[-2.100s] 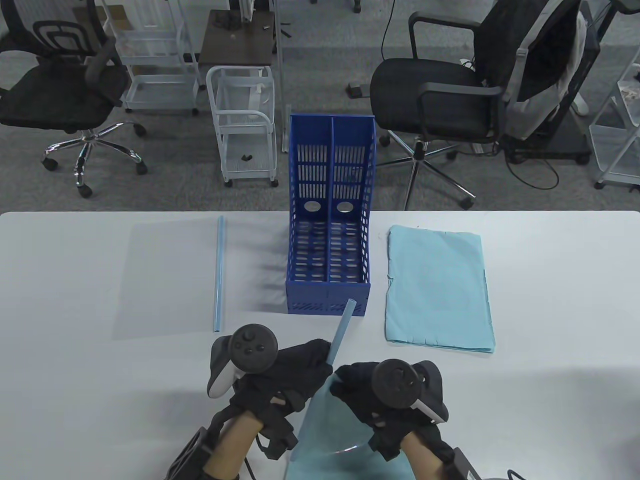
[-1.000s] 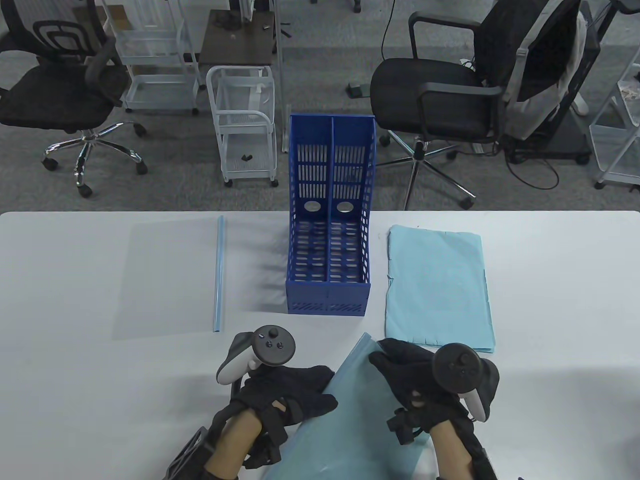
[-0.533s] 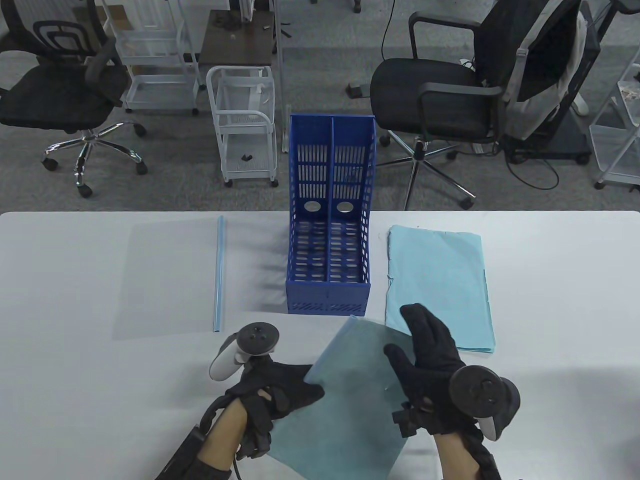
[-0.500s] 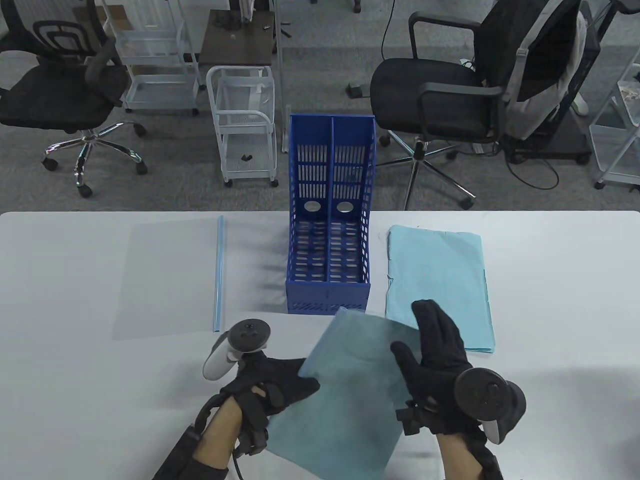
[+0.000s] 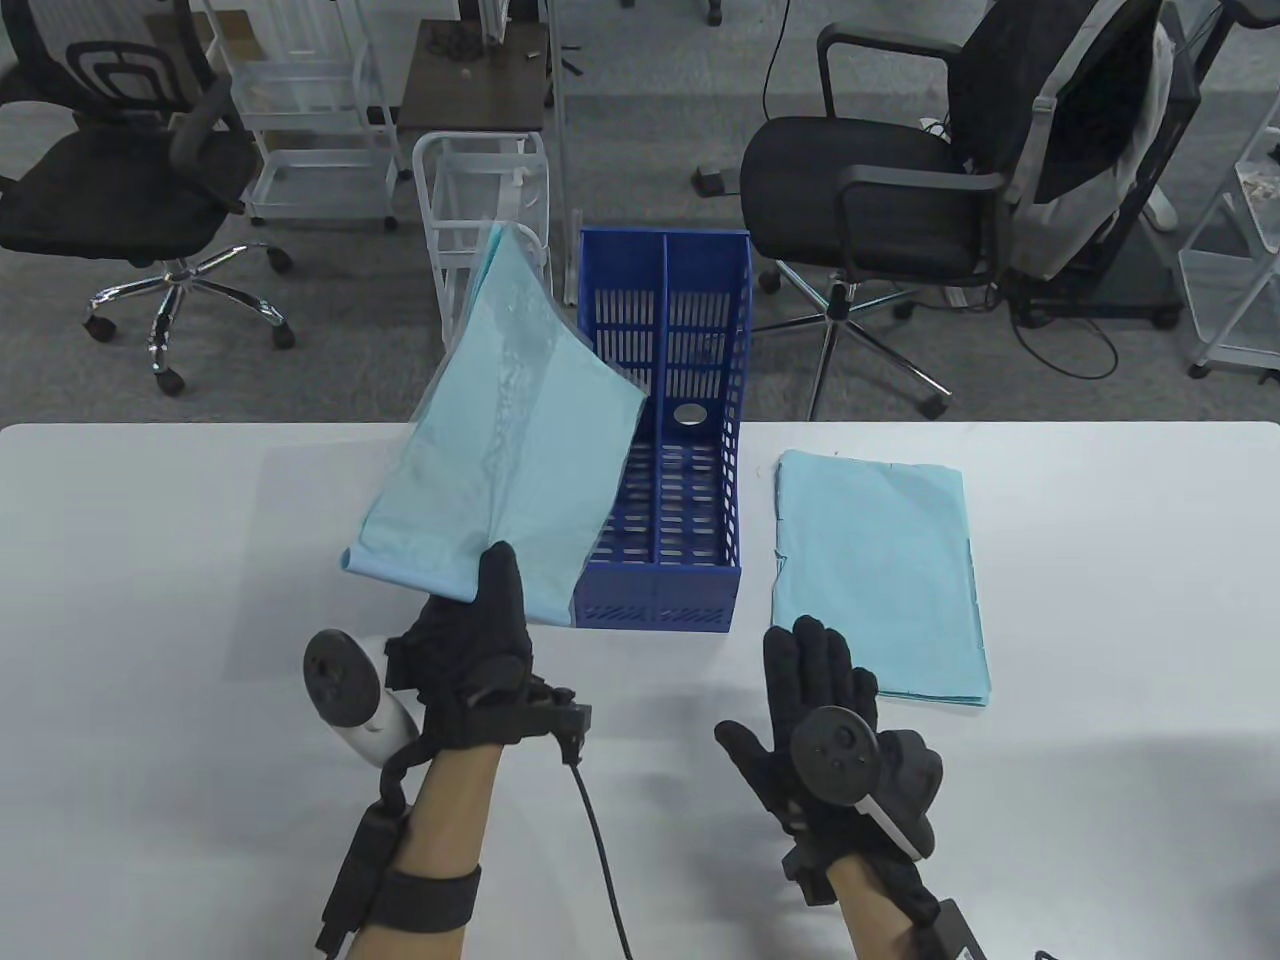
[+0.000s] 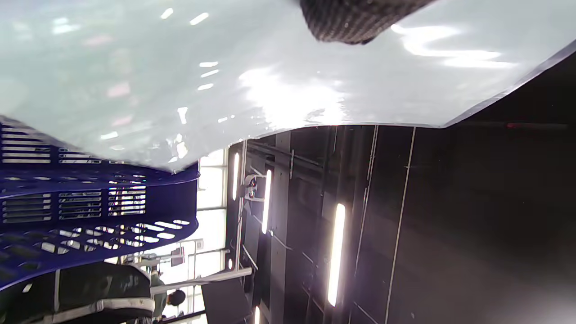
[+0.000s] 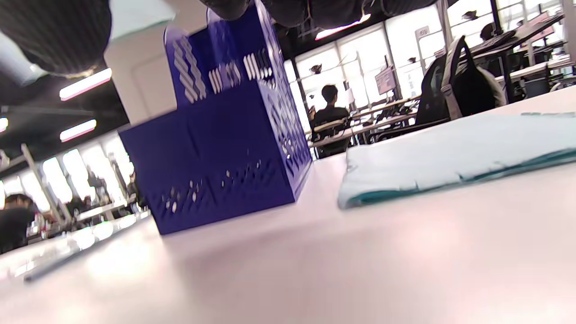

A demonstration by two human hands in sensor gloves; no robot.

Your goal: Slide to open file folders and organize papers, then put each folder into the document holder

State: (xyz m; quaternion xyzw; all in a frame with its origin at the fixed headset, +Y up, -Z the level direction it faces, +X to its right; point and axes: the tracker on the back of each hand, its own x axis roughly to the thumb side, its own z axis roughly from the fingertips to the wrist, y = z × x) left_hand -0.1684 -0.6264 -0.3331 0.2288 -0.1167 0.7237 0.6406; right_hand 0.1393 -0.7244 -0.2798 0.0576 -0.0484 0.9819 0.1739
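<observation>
1. The left hand (image 5: 465,655) pinches the near edge of a light blue folder (image 5: 510,440) and holds it tilted up above the table (image 5: 150,600), its far corner over the left bay of the holder (image 5: 690,560).
2. The right hand (image 5: 815,715) lies flat near the holder's front, fingers straight and spread, holding nothing.
3. A stack of blue papers (image 5: 875,570) lies just right of the holder.
4. In the left wrist view a fingertip (image 6: 355,18) rests on the glossy folder.
</observation>
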